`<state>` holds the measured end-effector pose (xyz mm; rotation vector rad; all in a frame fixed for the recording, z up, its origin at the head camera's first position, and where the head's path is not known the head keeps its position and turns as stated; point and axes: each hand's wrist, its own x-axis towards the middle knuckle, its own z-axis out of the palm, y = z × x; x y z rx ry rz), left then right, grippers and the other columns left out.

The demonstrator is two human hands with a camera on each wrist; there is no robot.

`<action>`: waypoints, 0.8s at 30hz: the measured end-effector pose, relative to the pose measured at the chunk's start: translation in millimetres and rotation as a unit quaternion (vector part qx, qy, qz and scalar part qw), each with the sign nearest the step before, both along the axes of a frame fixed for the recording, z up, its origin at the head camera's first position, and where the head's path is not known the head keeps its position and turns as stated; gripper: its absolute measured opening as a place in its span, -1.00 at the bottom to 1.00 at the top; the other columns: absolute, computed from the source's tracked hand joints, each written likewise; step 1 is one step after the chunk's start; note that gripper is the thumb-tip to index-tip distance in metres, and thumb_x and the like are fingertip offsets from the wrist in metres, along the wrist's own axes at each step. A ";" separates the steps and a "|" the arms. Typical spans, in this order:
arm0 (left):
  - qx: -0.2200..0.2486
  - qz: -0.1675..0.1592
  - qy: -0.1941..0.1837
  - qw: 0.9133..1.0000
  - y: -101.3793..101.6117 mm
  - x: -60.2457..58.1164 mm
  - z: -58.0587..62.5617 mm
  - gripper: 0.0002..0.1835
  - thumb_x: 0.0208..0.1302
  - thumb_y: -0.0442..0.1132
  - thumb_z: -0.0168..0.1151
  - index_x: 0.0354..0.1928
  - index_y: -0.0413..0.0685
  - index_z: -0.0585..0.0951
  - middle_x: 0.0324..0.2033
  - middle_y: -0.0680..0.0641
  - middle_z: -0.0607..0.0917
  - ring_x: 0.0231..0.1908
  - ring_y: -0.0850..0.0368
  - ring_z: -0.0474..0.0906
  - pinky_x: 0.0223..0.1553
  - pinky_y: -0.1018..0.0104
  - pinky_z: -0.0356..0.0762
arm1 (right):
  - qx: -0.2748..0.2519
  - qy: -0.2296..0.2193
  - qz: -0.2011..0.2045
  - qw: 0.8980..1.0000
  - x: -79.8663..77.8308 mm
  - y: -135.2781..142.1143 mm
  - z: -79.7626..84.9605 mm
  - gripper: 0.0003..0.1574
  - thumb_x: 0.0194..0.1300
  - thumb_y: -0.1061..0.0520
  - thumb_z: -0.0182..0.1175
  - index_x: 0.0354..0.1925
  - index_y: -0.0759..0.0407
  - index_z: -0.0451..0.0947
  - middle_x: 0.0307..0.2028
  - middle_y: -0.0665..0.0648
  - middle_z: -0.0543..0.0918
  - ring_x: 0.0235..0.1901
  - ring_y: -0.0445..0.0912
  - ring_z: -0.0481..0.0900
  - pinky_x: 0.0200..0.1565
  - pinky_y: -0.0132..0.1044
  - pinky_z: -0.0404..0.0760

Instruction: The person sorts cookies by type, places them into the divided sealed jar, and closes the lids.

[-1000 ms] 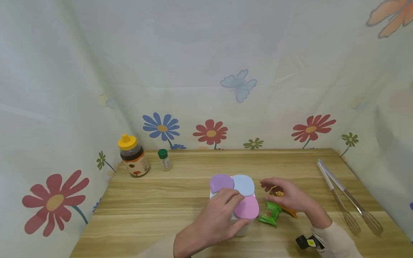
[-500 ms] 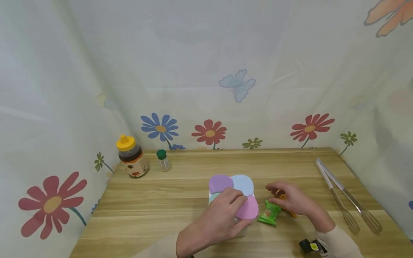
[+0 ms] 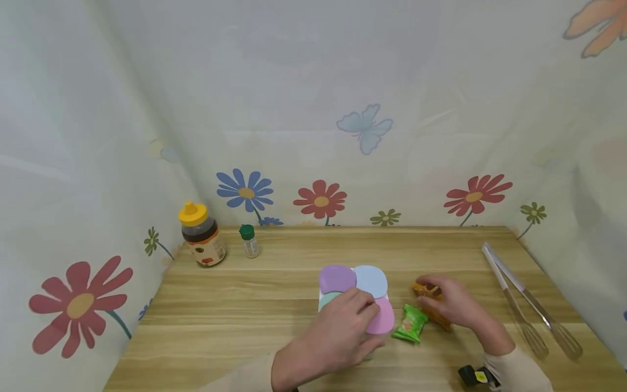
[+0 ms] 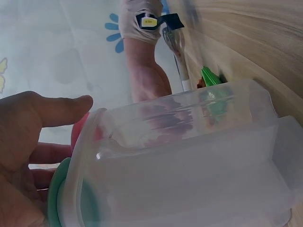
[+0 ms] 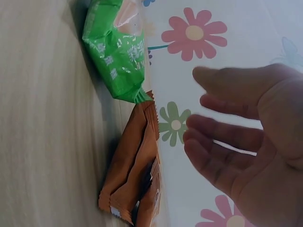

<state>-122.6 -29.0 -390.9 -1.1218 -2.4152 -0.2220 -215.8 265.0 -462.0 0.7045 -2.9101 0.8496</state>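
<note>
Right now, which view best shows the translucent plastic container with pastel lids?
Left wrist: the container appears closest, seen side-on. Head shows mainly its pastel lids, partly behind the left hand; right wrist, nothing.

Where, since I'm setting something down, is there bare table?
The widest bare patch lies left of the tub, in front of the jar and shaker. Behind the tub, from shaker to tongs, is another. Right of the tub is crowded: green packet, orange packet and right hand, with a slim gap before the tongs.
</note>
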 end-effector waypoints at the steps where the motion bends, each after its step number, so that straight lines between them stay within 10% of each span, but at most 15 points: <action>1: -0.002 0.000 0.003 1.000 0.4 0.2 0.3 -0.54 0.08 0.19 0.38 -0.14 0.02 0.65 -0.17 0.10 0.60 -0.15 0.25 0.49 -0.09 0.45 0.51 | 0.005 0.002 -0.008 1.000 0.2 0.4 -0.6 -0.57 0.19 0.18 0.35 0.02 0.32 0.57 -0.10 0.23 0.67 -0.15 0.06 0.61 -0.17 -0.07 0.65; 17: -0.011 0.013 0.044 0.999 4.0 -2.6 2.7 -0.70 0.04 0.15 0.32 -0.41 0.10 0.67 -0.37 0.14 0.62 -0.35 0.28 0.51 -0.49 0.47 0.53 | 0.084 0.043 -0.082 0.992 -3.4 9.9 -14.1 -0.50 0.14 0.14 0.38 -0.04 0.44 0.56 -0.10 0.45 0.62 -0.07 0.35 0.56 -0.04 0.23 0.52; 24: -0.006 0.008 0.077 0.997 6.1 -5.5 0.9 -0.70 -0.06 0.14 0.34 -0.52 0.08 0.65 -0.50 0.15 0.57 -0.46 0.28 0.42 -0.58 0.49 0.48 | 0.120 -0.029 -0.099 0.987 -6.0 11.7 -13.0 -0.43 0.16 0.12 0.36 0.03 0.48 0.52 -0.20 0.38 0.66 -0.23 0.14 0.62 -0.20 0.06 0.60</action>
